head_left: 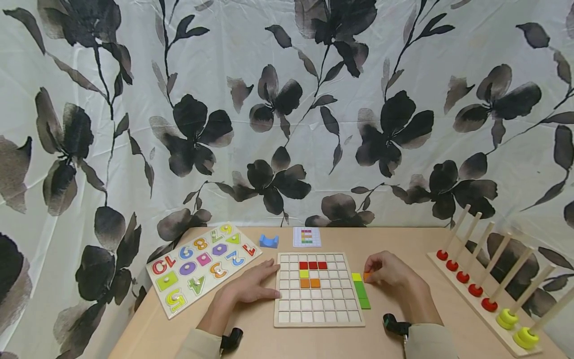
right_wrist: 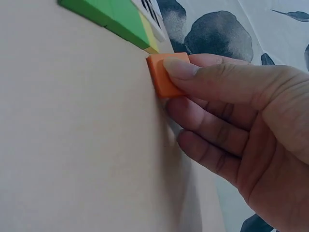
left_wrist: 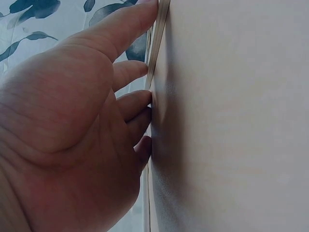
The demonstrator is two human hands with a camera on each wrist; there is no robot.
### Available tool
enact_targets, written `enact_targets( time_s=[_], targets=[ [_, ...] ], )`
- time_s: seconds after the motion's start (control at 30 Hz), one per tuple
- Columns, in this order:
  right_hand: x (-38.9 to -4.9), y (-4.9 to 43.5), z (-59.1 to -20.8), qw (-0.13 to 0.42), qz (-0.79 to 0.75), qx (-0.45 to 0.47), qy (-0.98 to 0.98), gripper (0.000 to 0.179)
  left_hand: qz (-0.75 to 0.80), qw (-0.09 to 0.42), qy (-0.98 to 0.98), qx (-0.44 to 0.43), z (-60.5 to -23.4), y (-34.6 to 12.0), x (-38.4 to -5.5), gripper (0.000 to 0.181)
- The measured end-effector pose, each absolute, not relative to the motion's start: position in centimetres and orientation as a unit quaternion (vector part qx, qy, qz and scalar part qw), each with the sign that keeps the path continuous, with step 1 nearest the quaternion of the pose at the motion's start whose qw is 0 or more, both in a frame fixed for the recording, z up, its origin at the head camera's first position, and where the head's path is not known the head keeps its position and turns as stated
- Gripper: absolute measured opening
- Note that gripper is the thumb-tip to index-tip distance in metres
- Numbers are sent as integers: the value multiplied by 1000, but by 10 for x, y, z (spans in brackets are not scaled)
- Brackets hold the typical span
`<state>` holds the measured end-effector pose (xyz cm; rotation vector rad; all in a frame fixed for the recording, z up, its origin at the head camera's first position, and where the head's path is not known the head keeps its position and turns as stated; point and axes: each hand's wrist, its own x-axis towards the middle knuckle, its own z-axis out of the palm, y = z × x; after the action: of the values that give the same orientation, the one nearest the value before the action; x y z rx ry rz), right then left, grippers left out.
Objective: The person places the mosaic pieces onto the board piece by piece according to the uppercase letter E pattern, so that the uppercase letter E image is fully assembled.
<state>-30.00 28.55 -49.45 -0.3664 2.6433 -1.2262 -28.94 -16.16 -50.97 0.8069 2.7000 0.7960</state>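
Note:
A wooden grid board [head_left: 296,318] lies flat in front of me. Red tiles [head_left: 313,265], one yellow tile [head_left: 304,273] and two orange tiles [head_left: 310,283] sit in its squares. My left hand [head_left: 252,285] rests at the board's left edge, its fingers touching the rim; the left wrist view shows the fingers extended against the wooden edge [left_wrist: 158,43]. Just right of the board, my right hand [head_left: 390,269] pinches an orange tile [right_wrist: 169,75] between thumb and fingers. Beside the board's right edge lie green tiles [head_left: 362,294] and a yellow tile [head_left: 356,276] in a column.
Left of the board is a number and shape puzzle [head_left: 204,269]. Behind it are a blue block [head_left: 269,242] and a small pattern card [head_left: 307,237]. A pegged wooden stand [head_left: 489,299] with red and yellow beads occupies the right side. A floral curtain [head_left: 251,50] hangs behind the table.

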Motion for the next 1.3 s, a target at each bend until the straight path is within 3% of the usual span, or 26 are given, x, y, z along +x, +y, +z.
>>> enact_targets(
  time_s=[0.57, 1.3],
  targets=[
    [-304, 270, -479, 58, -429, -163, 887, 8, 271, 110, 917, 270, -510, -161, -289, 85],
    [-307, 235, -478, 49, -443, -198, 873, 24, 272, 111, 917, 270, -509, -161, -289, 84]
  ],
)
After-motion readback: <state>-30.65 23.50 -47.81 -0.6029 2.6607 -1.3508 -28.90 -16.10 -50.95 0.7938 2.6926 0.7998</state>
